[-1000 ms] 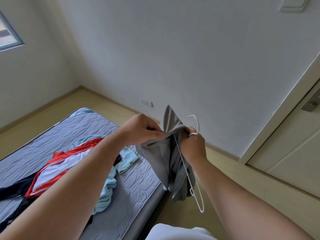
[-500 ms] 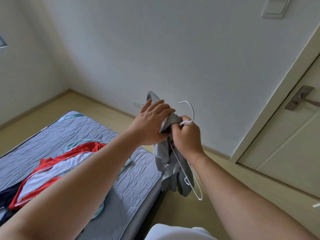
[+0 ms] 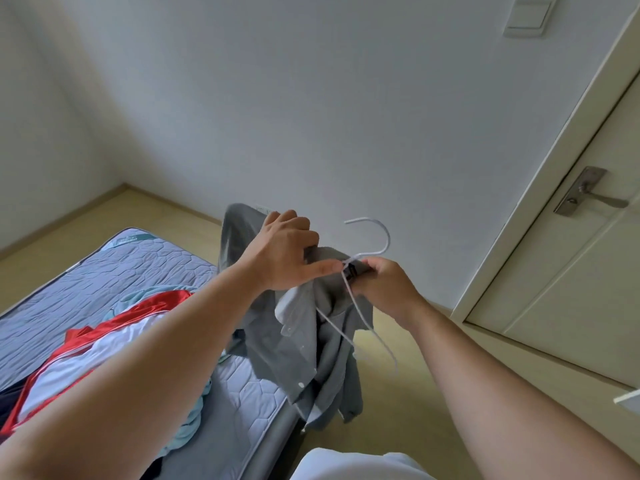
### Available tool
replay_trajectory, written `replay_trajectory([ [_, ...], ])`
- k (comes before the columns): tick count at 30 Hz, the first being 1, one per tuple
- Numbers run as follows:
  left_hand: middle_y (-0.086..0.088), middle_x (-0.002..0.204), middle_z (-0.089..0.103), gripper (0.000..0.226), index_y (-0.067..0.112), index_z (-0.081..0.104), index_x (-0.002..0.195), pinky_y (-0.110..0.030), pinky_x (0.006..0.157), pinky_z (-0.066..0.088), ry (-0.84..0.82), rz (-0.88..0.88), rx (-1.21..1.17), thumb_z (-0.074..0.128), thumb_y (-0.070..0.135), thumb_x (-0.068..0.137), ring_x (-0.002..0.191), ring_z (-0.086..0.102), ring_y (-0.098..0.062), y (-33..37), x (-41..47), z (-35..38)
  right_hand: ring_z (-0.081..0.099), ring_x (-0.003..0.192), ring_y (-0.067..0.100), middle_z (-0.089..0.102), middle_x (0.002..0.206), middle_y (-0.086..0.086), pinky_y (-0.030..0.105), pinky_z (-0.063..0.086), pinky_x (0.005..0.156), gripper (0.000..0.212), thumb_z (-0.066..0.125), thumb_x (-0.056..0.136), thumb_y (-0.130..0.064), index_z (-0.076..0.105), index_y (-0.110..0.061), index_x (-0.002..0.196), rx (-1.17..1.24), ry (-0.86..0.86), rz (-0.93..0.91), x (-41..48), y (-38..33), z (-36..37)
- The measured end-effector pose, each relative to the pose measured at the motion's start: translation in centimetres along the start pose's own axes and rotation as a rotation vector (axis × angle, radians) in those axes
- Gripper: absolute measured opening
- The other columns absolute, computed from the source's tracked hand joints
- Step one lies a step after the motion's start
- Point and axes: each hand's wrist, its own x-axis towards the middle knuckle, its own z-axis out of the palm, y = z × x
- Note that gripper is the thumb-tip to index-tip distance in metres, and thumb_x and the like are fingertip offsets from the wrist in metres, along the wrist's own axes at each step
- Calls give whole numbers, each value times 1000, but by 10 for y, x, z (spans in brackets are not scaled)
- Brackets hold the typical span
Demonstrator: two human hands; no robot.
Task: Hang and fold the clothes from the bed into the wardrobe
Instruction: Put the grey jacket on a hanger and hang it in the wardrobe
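Observation:
A grey button-up shirt (image 3: pixel 308 344) hangs in the air over the bed's corner, partly draped on a white wire hanger (image 3: pixel 372 244) whose hook points up. My left hand (image 3: pixel 284 254) grips the shirt's fabric near the collar, thumb stretched toward the hanger's neck. My right hand (image 3: pixel 384 282) pinches the hanger at its neck together with the shirt. One hanger arm sticks out below the cloth. On the bed (image 3: pixel 145 265) lie a red and white garment (image 3: pixel 104 334), a light blue garment (image 3: pixel 187 424) and a dark garment (image 3: pixel 10 396), partly hidden by my left arm.
A cream door (image 3: pixel 568 271) with a metal handle (image 3: pixel 585 194) stands at the right. A plain white wall is ahead, with a switch plate (image 3: pixel 530 15) high up. Pale wooden floor (image 3: pixel 408 403) runs around the mattress.
Both hands and the shirt have risen. My left hand moved from pulling the fabric sideways to gripping it close by the hanger's neck. The view turned right, showing the door handle.

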Motion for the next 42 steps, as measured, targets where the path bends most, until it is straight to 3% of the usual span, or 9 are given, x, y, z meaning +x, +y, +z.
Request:
replay_trajectory([
  [5,9,59,37,75,22,41,49,-33,83,32,141,-106,-26,42,93,72,74,41,-16,4,3,-8,52,71,32,57,67,7,35,41,56,40,70,78,-45,48,-17,61,-405,141,-77,5,13,14],
  [13,16,66,39,77,30,46,52,-31,84,27,77,-227,134,35,106,58,81,39,-13,-23,-6,-19,56,70,24,58,82,5,35,37,54,4,49,95,-18,46,-16,93,-177,190,109,12,20,19],
  [19,17,65,43,70,36,38,50,-35,84,32,139,-324,180,34,104,65,81,44,-14,-45,-20,-20,59,67,20,61,81,2,38,44,56,17,58,89,-33,43,-31,96,23,143,-4,11,6,12],
  [22,13,65,46,72,33,41,51,-35,87,34,130,-336,134,32,102,66,83,48,-16,-54,-26,-20,64,74,14,64,86,-9,30,46,58,38,70,80,-46,43,-33,103,-213,13,-134,12,1,2],
  [25,10,65,47,77,26,47,52,-35,89,35,109,-338,72,35,101,65,83,48,-16,-59,-30,-18,62,81,22,61,101,-4,30,45,60,37,67,85,-24,43,-29,113,-616,30,-228,18,6,-8],
  [30,9,63,44,75,25,43,52,-37,86,36,102,-310,14,37,98,69,78,45,-15,-59,-28,-18,50,92,31,47,115,10,35,43,75,37,60,80,-8,47,-17,113,-872,243,-152,16,15,-14],
  [34,8,62,44,75,25,39,51,-36,84,35,93,-325,-11,37,98,70,75,46,-15,-60,-25,-17,49,101,31,47,119,13,39,43,81,46,68,79,-9,46,-17,118,-869,399,-174,14,19,-15],
  [38,7,59,42,76,25,35,51,-35,80,34,81,-334,-34,38,99,70,69,43,-9,-62,-23,-11,49,109,31,44,130,15,40,44,83,77,72,71,0,40,-22,137,-807,439,-237,9,19,-18],
  [42,6,60,42,73,25,35,52,-34,74,30,37,-329,-74,44,95,70,67,42,-4,-66,-23,-10,52,99,30,50,118,10,40,44,79,59,69,71,4,47,-19,120,-775,477,-273,5,19,-25],
])
